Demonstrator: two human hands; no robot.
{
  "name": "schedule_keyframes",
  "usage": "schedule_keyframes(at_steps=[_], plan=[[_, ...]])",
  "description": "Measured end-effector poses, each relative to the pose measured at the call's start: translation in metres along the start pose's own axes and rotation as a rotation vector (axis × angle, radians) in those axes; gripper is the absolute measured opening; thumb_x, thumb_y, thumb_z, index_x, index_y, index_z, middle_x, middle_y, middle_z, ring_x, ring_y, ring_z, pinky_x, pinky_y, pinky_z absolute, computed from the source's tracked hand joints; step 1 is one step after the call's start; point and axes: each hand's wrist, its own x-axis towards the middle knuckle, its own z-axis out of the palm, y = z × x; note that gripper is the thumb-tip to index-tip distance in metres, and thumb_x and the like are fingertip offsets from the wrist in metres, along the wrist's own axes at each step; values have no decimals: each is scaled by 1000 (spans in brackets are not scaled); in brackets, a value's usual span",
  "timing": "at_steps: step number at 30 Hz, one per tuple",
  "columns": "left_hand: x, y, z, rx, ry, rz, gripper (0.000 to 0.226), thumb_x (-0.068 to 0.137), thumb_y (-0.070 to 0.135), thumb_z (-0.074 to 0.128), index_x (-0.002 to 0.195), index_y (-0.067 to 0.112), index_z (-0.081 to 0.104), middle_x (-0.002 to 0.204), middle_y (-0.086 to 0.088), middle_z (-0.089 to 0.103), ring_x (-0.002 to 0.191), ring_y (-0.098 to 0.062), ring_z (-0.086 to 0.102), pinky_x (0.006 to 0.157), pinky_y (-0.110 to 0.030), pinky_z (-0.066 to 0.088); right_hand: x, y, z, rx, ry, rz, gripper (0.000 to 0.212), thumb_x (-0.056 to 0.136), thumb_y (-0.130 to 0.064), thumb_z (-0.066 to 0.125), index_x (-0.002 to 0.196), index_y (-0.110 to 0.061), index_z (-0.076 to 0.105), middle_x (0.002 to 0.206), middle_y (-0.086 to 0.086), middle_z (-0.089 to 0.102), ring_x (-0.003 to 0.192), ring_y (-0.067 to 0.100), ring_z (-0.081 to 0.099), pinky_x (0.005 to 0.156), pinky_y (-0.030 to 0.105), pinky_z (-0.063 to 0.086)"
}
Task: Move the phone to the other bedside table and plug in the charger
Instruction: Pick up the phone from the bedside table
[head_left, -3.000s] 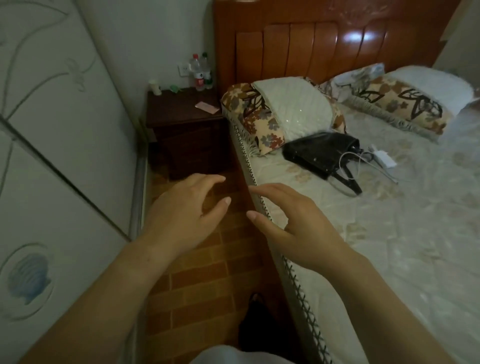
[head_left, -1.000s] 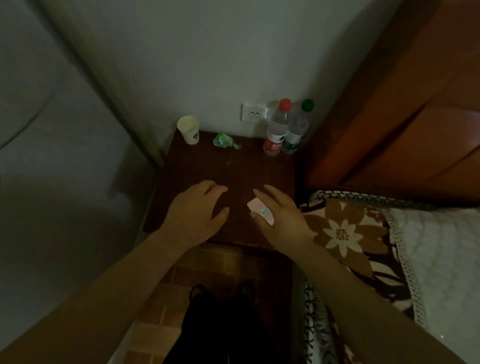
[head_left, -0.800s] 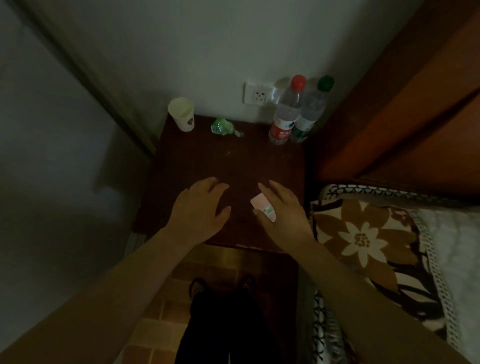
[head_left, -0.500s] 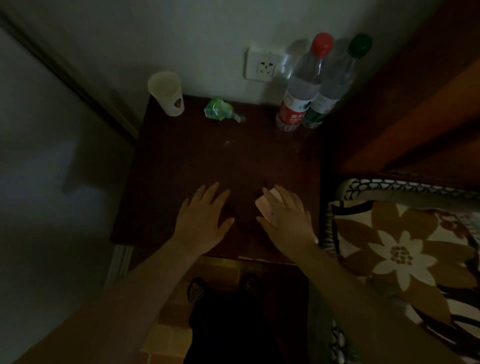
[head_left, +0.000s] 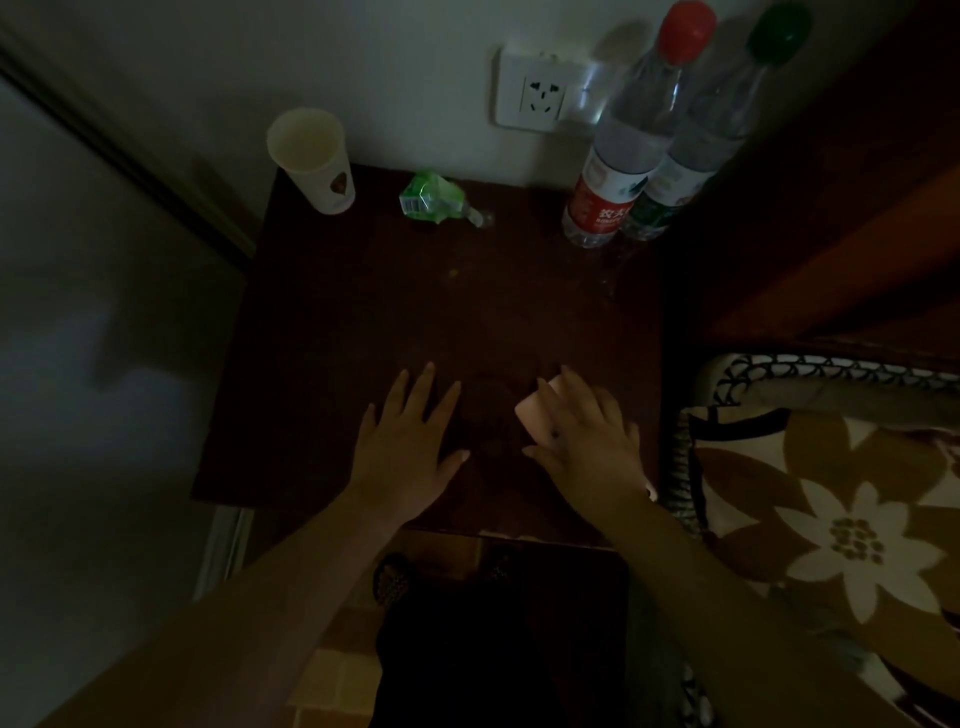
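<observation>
Closer now than half a second ago, both hands lower over the bedside table (head_left: 322, 364). Pink phone (head_left: 535, 413) near the front right of the dark top, mostly under the right hand (head_left: 587, 441); fingers (head_left: 576, 387) spread flat across it, whether actually gripping cannot be told (too dim). Left hand (head_left: 408, 447) just beside, open and flat on the wood, holding nothing. Along the back: paper cup (head_left: 314, 161), green wrapper (head_left: 434, 200), two water bottles (head_left: 618, 156), wall socket (head_left: 540, 96) behind. Floral pillow (head_left: 831, 509) to the right.

Bedroom: bedside table (head_left: 363, 322), pillow (head_left: 831, 509)
</observation>
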Motion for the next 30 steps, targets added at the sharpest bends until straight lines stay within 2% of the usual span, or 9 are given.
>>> schedule_keyframes(at_steps=[5, 10, 19, 24, 30], plan=[[1, 1, -1, -12, -16, -1, 71, 87, 59, 31, 143, 35, -6, 157, -1, -12, 143, -27, -10, 112, -54, 16, 0, 0, 2, -48, -13, 1, 69, 87, -50, 47, 144, -29, 15, 156, 1, 6, 133, 24, 12, 97, 56, 29], [0, 0, -4, -6, -27, 6, 69, 89, 57, 31, 143, 35, -5, 157, 0, -11, 143, -27, -10, 111, -53, 18, 0, -3, 2, -17, -12, 40, 72, 85, -49, 50, 143, -23, 15, 153, 4, 11, 131, 25, 13, 96, 61, 29], [-2, 6, -18, -82, -41, -32, 66, 89, 55, 33, 144, 35, 2, 158, 1, -3, 144, -24, -2, 109, -51, 26, -3, 0, 4, 42, 25, 31, 69, 85, -39, 56, 142, -22, 20, 152, 7, 14, 129, 26, 13, 98, 57, 30], [-10, 15, -27, -137, -76, -48, 66, 89, 52, 36, 144, 33, 4, 158, -1, 1, 144, -24, 0, 109, -54, 28, -1, 2, -3, 87, 51, 44, 70, 80, -32, 63, 139, -16, 30, 147, 15, 21, 126, 37, 24, 97, 54, 33], [-41, 31, -74, -190, -148, -58, 66, 91, 49, 38, 145, 32, 4, 158, -1, 2, 143, -24, 3, 109, -52, 29, -21, -2, -46, 264, 89, 53, 70, 74, -29, 68, 135, -12, 39, 144, 17, 27, 124, 39, 34, 95, 44, 38]])
